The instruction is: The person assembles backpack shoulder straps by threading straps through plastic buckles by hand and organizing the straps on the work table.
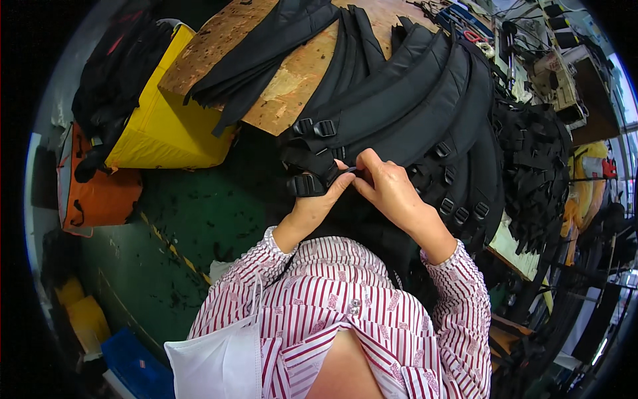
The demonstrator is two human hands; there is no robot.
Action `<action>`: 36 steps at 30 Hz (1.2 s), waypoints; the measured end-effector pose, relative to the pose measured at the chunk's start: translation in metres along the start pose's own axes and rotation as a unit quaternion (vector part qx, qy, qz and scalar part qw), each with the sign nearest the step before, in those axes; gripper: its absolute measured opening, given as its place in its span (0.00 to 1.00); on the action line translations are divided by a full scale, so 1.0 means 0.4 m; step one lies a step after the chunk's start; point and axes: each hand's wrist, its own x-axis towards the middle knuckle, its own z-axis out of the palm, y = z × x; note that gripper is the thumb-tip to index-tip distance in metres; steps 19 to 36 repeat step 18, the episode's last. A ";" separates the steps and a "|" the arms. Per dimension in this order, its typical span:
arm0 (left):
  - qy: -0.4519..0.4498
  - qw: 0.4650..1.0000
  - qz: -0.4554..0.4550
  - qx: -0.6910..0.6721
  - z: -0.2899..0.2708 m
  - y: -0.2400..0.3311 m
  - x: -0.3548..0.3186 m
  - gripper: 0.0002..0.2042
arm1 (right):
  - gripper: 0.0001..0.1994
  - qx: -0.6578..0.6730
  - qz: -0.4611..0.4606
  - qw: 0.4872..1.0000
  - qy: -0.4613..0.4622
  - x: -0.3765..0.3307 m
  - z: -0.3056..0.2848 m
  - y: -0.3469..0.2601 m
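Note:
Black padded shoulder straps (405, 100) with plastic buckles lie fanned over the edge of the wooden table in front of me. My left hand (318, 205) is closed around the end of one strap, by a black buckle (306, 185). Close beside it, my right hand (389, 187) pinches a narrow dark strip of webbing (352, 169) that runs between both sets of fingertips. Two more buckles (324, 128) sit just beyond my left hand. Several others hang from the strap ends to the right of my right hand. The webbing's far end is hidden by my fingers.
Bare wood of the table (286, 93) shows at the far left. A yellow bag (163, 136) and an orange bag (100, 189) stand left, above a green floor (199, 199). A pile of black webbing with buckles (531, 159) lies right. A white mask (216, 366) hangs near my left arm.

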 end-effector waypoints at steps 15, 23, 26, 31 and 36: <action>-0.014 0.997 0.069 0.030 0.006 -0.004 -0.003 0.09 | 0.09 0.133 0.098 0.983 -0.087 0.031 -0.059 0.014; -0.017 0.999 0.023 0.021 0.003 -0.007 -0.011 0.12 | 0.11 0.130 0.128 0.977 -0.107 0.047 -0.067 0.025; -0.017 0.999 0.023 0.021 0.003 -0.007 -0.011 0.12 | 0.11 0.130 0.128 0.977 -0.107 0.047 -0.067 0.025; -0.017 0.999 0.023 0.021 0.003 -0.007 -0.011 0.12 | 0.11 0.130 0.128 0.977 -0.107 0.047 -0.067 0.025; -0.017 0.999 0.023 0.021 0.003 -0.007 -0.011 0.12 | 0.11 0.130 0.128 0.977 -0.107 0.047 -0.067 0.025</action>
